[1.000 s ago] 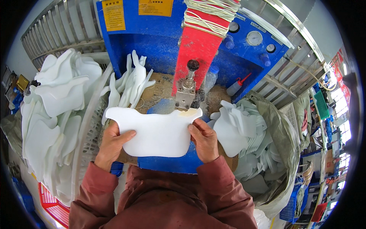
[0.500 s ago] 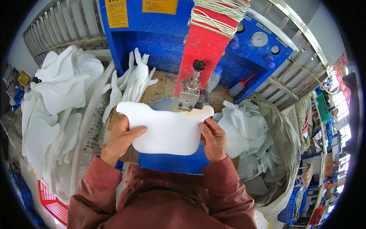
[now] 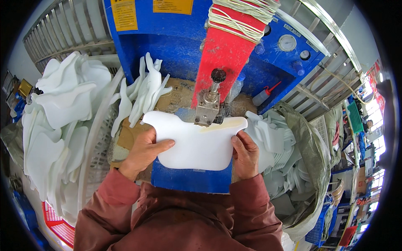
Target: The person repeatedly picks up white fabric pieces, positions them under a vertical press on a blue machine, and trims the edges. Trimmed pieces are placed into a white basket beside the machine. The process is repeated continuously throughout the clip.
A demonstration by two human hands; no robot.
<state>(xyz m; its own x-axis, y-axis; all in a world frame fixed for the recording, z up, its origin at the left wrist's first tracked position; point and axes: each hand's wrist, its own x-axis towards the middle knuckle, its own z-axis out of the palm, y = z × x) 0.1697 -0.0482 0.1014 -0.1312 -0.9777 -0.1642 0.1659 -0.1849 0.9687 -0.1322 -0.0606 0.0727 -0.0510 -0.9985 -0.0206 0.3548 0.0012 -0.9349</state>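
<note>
A shaped white foam-like pad point(image 3: 197, 146) is held level between my two hands, its far edge under the metal head point(image 3: 208, 109) of a red-armed machine. My left hand point(image 3: 147, 151) grips its left side, thumb on top. At the right side, my right hand point(image 3: 245, 154) pinches the edge below the corner, thumb on top as well. A pale yellowish strip point(image 3: 224, 125) runs along the pad's far right edge, next to the head. Beneath the pad shows a blue work plate point(image 3: 190, 182). The fingers under the pad are hidden.
A white crate point(image 3: 100, 138) on the left is heaped with similar white pads point(image 3: 63, 104). Several slim white pieces point(image 3: 150, 88) lean behind the pad. On the right, a lined sack point(image 3: 312, 146) holds more pads. A red-tipped squeeze bottle point(image 3: 261, 97) stands against the blue machine housing.
Both hands have shifted the pad to the right under the machine head. The head now meets the far edge nearer its middle, and more of the yellowish strip shows on the right.
</note>
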